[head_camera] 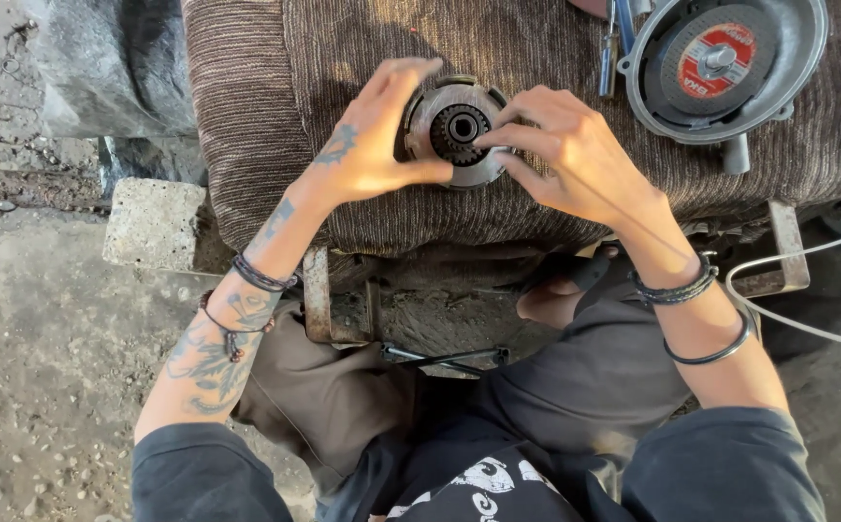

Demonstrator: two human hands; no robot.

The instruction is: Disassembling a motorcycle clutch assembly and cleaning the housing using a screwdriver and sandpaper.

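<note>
Round metal gear part (457, 130) sits on the brown striped cloth (536, 58) covering the bench, near its front edge. Left hand (367, 145) grasps it from the left, thumb under the lower rim, fingers spread over the top edge. Right hand (565, 150) pinches at the toothed centre with thumb and forefinger, the other fingers curled by the right rim. Grey round cover (797, 58) with a disc inside lies well apart at upper right. Concrete block (155, 222) stands at left.
</note>
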